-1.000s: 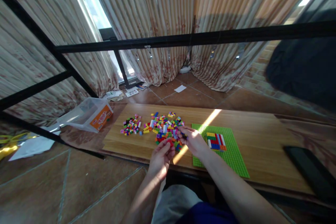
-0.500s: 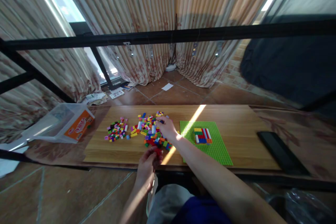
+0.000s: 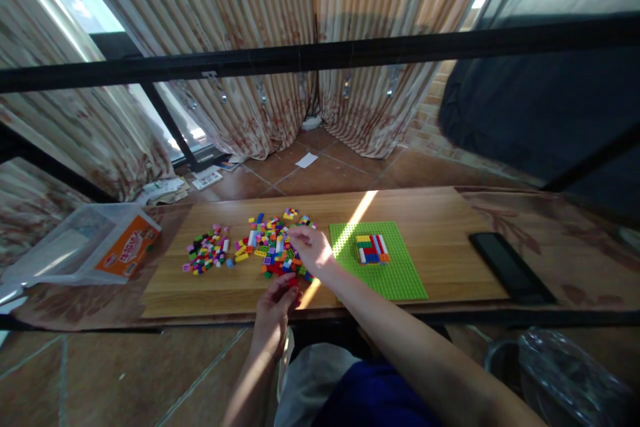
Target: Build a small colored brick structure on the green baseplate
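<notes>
My left hand (image 3: pixel 273 310) is closed around a red toy brick (image 3: pixel 294 283) at the near edge of the mixed pile. Over the right side of that pile of building bricks (image 3: pixel 274 247) is my right hand (image 3: pixel 313 250), its fingers bent downward and drawn together. What its fingertips hold, if anything, is hidden. To the right lies a green studded baseplate (image 3: pixel 400 280). On it sits a low block of joined bricks (image 3: pixel 373 249) in red, white, blue, yellow, green and orange.
A smaller heap of little bricks (image 3: pixel 207 250) lies on the left of the wooden board (image 3: pixel 440 233). Beyond the board's left end stands a clear plastic box (image 3: pixel 75 240) with an orange label. A dark flat tablet-like object (image 3: pixel 510 267) rests at the right end. A black rail (image 3: pixel 250 60) crosses behind.
The view has swung right. My right hand has moved left and farther over the mixed pile, away from my left hand. My left hand still grips the red brick near the board's front edge.
</notes>
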Action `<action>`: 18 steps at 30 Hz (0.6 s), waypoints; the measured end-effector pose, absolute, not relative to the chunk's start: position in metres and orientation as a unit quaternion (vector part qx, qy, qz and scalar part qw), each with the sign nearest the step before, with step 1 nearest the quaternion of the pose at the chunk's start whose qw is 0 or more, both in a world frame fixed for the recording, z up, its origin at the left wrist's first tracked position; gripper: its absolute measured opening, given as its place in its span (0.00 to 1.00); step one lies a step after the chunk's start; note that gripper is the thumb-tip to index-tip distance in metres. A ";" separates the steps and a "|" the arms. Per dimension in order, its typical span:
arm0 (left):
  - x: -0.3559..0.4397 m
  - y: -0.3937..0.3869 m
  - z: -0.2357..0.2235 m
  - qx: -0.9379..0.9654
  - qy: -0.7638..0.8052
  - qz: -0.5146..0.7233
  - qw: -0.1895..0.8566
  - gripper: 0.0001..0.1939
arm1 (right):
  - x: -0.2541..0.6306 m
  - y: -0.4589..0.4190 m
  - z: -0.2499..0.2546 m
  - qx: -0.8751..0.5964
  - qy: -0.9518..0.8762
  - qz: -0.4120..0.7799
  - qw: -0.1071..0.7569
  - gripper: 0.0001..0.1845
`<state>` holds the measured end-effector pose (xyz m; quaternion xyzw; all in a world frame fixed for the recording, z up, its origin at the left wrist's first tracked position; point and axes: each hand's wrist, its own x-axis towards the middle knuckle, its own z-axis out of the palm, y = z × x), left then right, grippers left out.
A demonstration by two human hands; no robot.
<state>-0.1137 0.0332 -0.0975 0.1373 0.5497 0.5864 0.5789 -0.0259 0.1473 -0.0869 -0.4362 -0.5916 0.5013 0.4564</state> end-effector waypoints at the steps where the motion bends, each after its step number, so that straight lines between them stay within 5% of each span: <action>1: -0.114 0.033 -0.100 0.146 0.549 0.586 0.578 0.25 | -0.020 0.139 -0.085 -0.431 -0.590 0.508 0.457 0.11; 12: -0.096 0.036 -0.106 0.255 0.529 0.551 0.593 0.21 | 0.045 0.068 -0.093 -0.384 -0.705 0.478 0.357 0.17; 18: -0.104 0.037 -0.104 0.290 0.580 0.526 0.550 0.19 | 0.051 0.067 -0.100 -0.436 -0.708 0.440 0.341 0.09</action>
